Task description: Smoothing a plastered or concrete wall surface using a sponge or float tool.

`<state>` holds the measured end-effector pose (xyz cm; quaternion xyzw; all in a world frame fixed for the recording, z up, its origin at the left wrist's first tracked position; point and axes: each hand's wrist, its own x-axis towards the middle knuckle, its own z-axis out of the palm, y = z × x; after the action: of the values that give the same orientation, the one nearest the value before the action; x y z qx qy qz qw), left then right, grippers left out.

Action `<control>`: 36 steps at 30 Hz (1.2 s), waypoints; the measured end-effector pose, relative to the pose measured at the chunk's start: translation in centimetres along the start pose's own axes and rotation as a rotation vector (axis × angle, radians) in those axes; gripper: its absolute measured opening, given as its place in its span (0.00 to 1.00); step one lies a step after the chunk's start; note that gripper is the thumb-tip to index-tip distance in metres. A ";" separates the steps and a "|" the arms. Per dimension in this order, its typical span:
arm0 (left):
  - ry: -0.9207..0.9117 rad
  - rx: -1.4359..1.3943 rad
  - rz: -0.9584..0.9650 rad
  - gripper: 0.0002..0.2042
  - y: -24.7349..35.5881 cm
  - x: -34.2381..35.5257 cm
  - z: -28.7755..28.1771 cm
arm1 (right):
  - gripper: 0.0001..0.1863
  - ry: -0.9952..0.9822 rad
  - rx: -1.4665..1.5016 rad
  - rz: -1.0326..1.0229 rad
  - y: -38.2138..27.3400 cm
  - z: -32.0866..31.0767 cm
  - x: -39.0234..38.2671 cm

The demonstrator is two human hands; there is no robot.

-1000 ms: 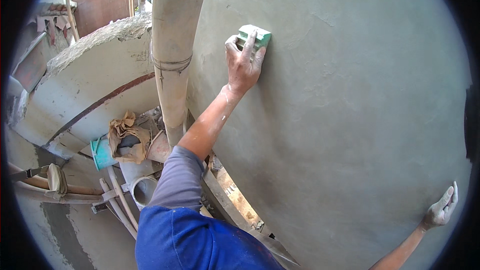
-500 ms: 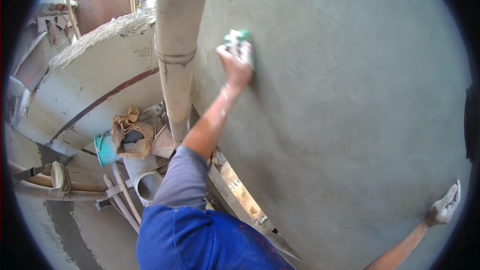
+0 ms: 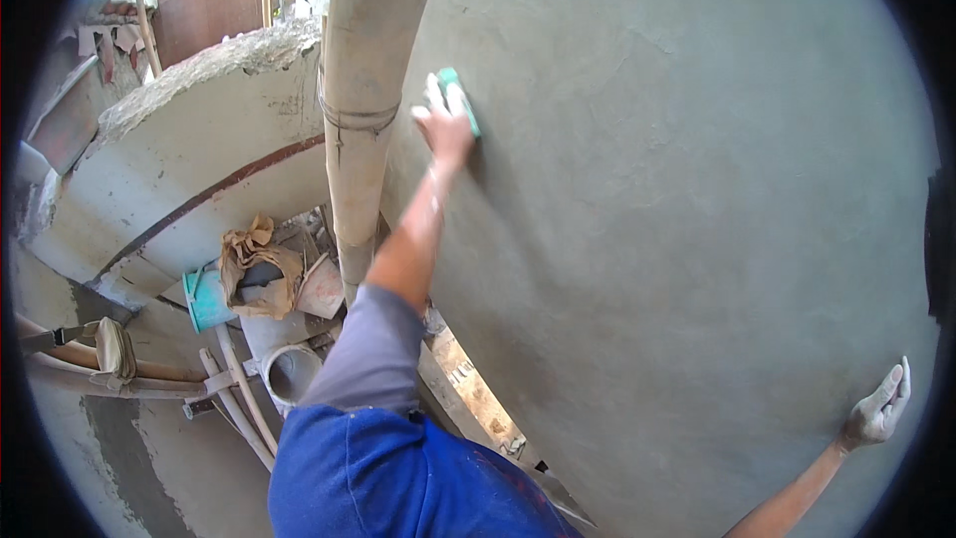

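Observation:
My left hand (image 3: 448,132) presses a green hand pad (image 3: 449,76) against the grey plastered wall (image 3: 637,219), close beside a thick upright pole. The fingers are bent over the pad, with whitish residue on them; whether it is a sponge or a float I cannot tell. At the lower right, my right hand (image 3: 876,413) is held up by the wall with its fingers stretched out and nothing in it. Pale residue coats its palm and fingers; whether it touches the wall is unclear.
The tied pole (image 3: 366,80) stands left of the wall. Beyond it are a teal bucket (image 3: 206,301), a crumpled paper bag (image 3: 254,264), an open pipe end (image 3: 295,373) and a hanging pouch (image 3: 116,349). A rough-edged concrete beam (image 3: 219,130) curves behind. A board (image 3: 476,389) runs along the wall's foot.
My left hand and the green pad have shifted left and slightly down across the wall, nearer the pole. The right hand has barely moved.

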<state>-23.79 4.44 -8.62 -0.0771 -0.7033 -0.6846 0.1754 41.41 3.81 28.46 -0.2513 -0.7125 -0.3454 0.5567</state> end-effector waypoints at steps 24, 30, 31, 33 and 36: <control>-0.160 -0.331 0.800 0.25 17.4 -9.2 -5.9 | 0.13 0.000 0.059 0.037 0.3 1.1 -0.5; -0.125 -0.246 0.107 0.25 6.1 -9.5 -4.2 | 0.13 0.034 0.072 0.050 -0.5 1.2 -0.2; -0.090 -0.215 0.103 0.25 5.4 -10.8 -3.6 | 0.13 0.012 0.065 0.052 -0.8 1.4 -0.3; -0.055 -0.194 0.108 0.25 7.8 -11.0 -2.5 | 0.12 0.000 0.048 0.061 -2.1 1.8 -0.3; 0.052 -0.316 0.301 0.23 20.3 -5.1 -2.6 | 0.14 0.014 0.112 0.071 -2.0 2.6 -0.8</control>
<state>-11.60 3.59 8.58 -0.1903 -0.5632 -0.7540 0.2794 38.59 4.56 26.87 -0.2423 -0.7174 -0.2866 0.5869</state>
